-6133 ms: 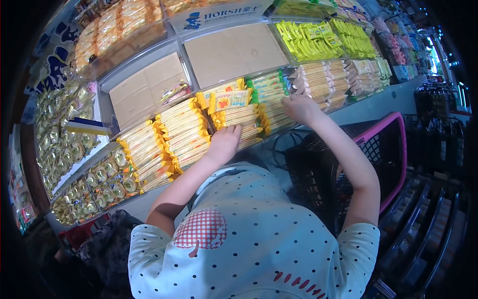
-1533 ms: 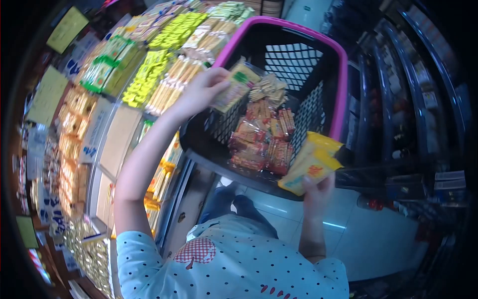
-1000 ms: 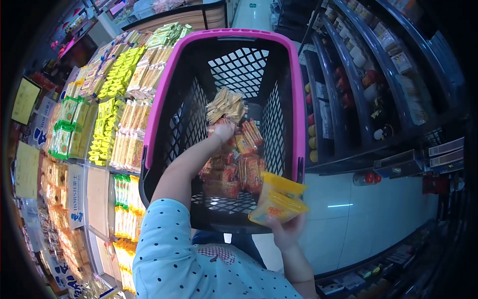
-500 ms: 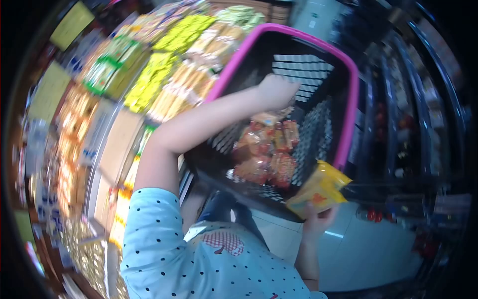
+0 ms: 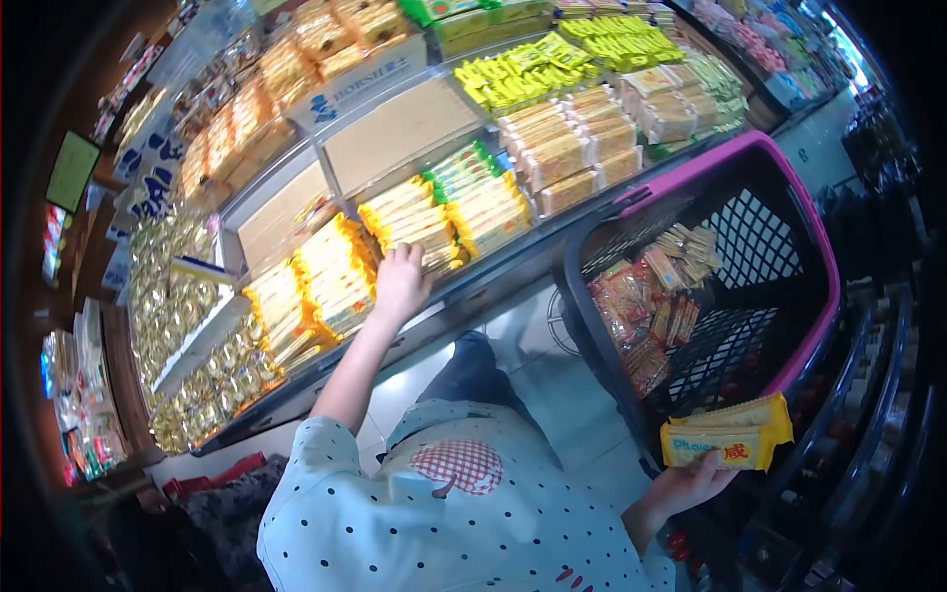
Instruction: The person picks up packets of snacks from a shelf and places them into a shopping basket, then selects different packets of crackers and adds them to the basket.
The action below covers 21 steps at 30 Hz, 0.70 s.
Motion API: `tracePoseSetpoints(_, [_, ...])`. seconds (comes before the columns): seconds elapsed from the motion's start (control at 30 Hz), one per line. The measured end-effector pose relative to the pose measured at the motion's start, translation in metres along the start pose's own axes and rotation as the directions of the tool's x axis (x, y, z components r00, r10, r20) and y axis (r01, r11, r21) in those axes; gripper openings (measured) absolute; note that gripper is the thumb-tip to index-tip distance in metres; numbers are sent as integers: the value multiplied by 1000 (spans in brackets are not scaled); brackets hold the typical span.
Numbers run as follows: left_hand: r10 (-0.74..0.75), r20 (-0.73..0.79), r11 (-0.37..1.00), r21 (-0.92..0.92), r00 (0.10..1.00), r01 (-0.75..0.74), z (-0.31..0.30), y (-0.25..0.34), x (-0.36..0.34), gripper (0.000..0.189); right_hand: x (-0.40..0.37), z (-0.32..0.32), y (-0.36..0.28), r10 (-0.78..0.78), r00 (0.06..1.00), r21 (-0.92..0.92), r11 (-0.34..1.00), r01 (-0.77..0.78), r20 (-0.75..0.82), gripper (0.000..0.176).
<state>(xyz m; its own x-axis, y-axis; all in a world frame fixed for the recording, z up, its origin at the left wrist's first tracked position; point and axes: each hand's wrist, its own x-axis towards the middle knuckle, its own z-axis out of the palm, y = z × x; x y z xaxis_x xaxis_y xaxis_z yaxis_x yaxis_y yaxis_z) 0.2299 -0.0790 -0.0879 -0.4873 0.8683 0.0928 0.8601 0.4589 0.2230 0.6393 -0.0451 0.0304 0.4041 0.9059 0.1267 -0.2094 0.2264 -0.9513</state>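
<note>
My left hand (image 5: 402, 286) reaches over the shelf edge, its fingertips at a row of yellow-wrapped snack packs (image 5: 409, 222); whether it grips one is hidden. My right hand (image 5: 695, 483) is closed on yellow snack packs (image 5: 725, 439), held by the near rim of the basket. The black shopping basket (image 5: 592, 296) has a pink handle (image 5: 824, 257) and stands to the right. Inside it lie red-toned snack packs (image 5: 636, 316) and pale wrapped packs (image 5: 686, 255).
Shelf bins hold pale wafer packs (image 5: 567, 148), lime-green packs (image 5: 533, 71) and gold-wrapped sweets (image 5: 178, 257). A cardboard-lined bin (image 5: 400, 128) lies behind the yellow rows. Dark racks (image 5: 878, 395) stand at the right, and tiled floor (image 5: 533, 360) shows below.
The view has swung left toward the shelf. My left hand has moved out of the basket to the yellow packs on the shelf. My right hand still holds yellow packs.
</note>
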Motion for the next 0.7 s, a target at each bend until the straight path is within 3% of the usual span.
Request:
tracePoseSetpoints(0.1, [19, 17, 999, 34, 1000, -19, 24, -9, -21, 57, -11, 19, 14, -177, 944, 36, 984, 174, 277, 65])
tracePoseSetpoints(0.23, [-31, 139, 998, -41, 990, 37, 35, -37, -14, 54, -34, 54, 27, -172, 839, 144, 983, 113, 517, 66])
tracePoseSetpoints(0.3, [-29, 176, 997, -65, 984, 41, 37, -46, -7, 51, -44, 63, 36, -253, 741, 146, 967, 208, 622, 65])
tracePoseSetpoints(0.4, [4, 171, 998, -67, 985, 8, 43, -52, 2, 40, -56, 72, 40, -122, 679, 40, 990, 135, 724, 63])
tracePoseSetpoints(0.53, [30, 104, 981, 186, 994, -49, 36, -34, 2, 42, -66, 80, 54, -53, 674, 5, 997, 73, 737, 60])
tracePoseSetpoints(0.67, [23, -1, 981, 193, 1000, -22, 56, -33, 4, 48, -72, 94, 54, -6, 637, -8, 1000, 19, 771, 58])
tracePoseSetpoints(0.7, [23, 21, 983, 183, 1000, -26, 52, -31, 4, 41, -74, 96, 54, 31, 641, -36, 999, -5, 767, 56])
